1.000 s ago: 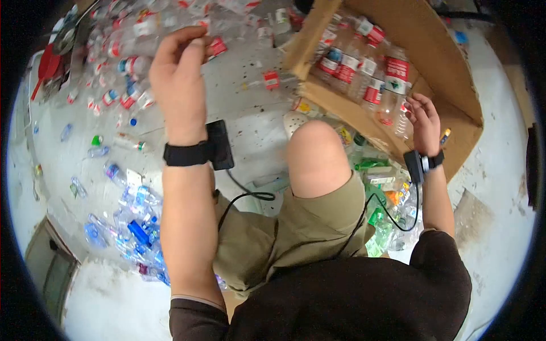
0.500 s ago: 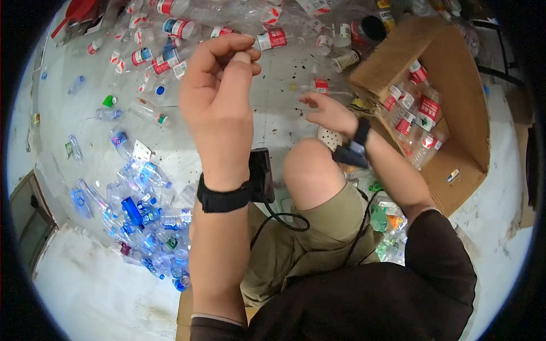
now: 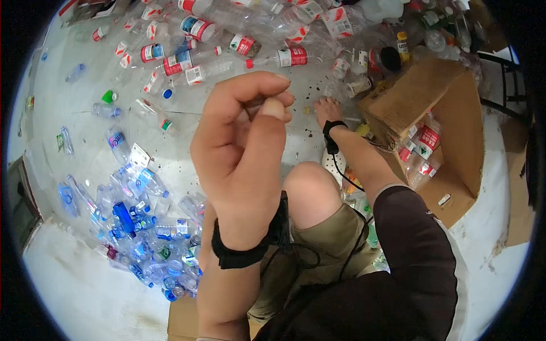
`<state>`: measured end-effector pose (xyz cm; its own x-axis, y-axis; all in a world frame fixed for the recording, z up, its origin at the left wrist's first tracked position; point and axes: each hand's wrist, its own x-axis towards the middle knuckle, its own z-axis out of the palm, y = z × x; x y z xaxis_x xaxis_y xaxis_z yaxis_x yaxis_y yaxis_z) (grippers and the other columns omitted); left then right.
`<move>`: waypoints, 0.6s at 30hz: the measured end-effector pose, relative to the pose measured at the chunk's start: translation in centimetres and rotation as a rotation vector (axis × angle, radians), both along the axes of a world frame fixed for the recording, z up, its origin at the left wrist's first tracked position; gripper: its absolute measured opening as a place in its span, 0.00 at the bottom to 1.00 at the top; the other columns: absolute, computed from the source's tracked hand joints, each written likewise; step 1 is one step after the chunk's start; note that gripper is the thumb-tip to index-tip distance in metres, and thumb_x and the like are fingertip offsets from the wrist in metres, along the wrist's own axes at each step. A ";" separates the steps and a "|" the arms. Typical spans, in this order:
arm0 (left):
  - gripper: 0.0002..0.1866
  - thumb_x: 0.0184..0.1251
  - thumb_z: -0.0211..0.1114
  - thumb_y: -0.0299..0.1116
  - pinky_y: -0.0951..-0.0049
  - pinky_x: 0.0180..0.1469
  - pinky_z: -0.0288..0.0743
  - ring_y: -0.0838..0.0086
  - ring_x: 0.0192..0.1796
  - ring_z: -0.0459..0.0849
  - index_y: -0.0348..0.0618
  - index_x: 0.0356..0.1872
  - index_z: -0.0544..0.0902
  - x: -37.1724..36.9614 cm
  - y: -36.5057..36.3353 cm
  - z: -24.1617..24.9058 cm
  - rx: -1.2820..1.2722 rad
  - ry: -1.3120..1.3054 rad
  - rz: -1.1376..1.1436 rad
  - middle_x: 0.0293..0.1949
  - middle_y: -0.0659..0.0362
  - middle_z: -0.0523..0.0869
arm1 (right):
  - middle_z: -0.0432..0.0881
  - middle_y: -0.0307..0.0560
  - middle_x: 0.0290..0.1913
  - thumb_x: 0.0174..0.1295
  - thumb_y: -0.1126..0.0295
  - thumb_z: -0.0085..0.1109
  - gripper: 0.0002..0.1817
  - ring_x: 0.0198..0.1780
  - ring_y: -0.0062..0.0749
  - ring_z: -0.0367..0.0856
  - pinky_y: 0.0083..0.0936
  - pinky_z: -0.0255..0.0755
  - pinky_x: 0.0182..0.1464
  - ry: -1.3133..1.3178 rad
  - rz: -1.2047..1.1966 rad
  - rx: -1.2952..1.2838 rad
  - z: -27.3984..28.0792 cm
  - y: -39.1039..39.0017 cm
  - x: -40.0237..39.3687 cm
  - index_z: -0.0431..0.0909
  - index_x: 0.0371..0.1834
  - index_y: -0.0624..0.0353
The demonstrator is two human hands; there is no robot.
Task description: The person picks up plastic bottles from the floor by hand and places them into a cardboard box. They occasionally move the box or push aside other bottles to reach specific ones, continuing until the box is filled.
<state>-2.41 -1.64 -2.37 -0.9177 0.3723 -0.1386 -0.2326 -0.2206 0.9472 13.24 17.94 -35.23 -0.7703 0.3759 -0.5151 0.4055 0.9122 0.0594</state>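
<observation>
Bottles (image 3: 292, 56), rounded clear plastic, lie beyond left hand (image 3: 242, 139), curled narrow, and right hand (image 3: 328, 111), grip unclear.

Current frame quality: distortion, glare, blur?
Head view: strong fisheye, black curved border, right wall of the brown cardboard box bowed; head view, lower left: whitish surface brightest, nearly washed out; head view, centre: bare left hand fairly crisp; head view, upper right: clear plastic bottles dimmer, softer.

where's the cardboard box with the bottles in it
In the head view, the cardboard box is on the right side, beside the right forearm, with the right hand to its left.
</observation>
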 end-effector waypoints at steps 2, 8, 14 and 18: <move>0.09 0.60 0.51 0.21 0.79 0.41 0.71 0.76 0.35 0.77 0.33 0.40 0.77 -0.2 -0.3 -0.2 -0.005 0.017 -0.019 0.34 0.56 0.80 | 0.70 0.45 0.51 0.48 0.72 0.57 0.22 0.57 0.41 0.65 0.40 0.63 0.56 -0.033 0.015 0.015 0.4 -0.1 -0.3 0.73 0.50 0.49; 0.09 0.60 0.53 0.22 0.79 0.40 0.71 0.78 0.35 0.77 0.35 0.40 0.78 -0.1 0.4 0.0 -0.009 0.045 0.007 0.34 0.58 0.80 | 0.70 0.47 0.53 0.48 0.68 0.59 0.25 0.57 0.43 0.66 0.39 0.63 0.57 0.227 -0.047 -0.133 10.2 -1.2 -2.3 0.71 0.53 0.51; 0.09 0.60 0.55 0.25 0.77 0.41 0.72 0.75 0.37 0.78 0.34 0.41 0.78 1.5 -0.6 0.2 -0.094 0.202 0.018 0.36 0.56 0.81 | 0.70 0.51 0.52 0.46 0.64 0.63 0.29 0.55 0.43 0.68 0.34 0.64 0.57 0.943 -0.461 -0.445 25.7 -2.3 0.1 0.69 0.53 0.60; 0.10 0.62 0.54 0.24 0.76 0.42 0.72 0.74 0.40 0.78 0.34 0.43 0.76 3.4 -3.4 1.5 0.092 0.120 0.091 0.38 0.55 0.80 | 0.74 0.48 0.50 0.49 0.68 0.64 0.27 0.52 0.33 0.72 0.28 0.66 0.55 1.415 -0.634 -0.742 35.2 0.7 10.4 0.68 0.53 0.64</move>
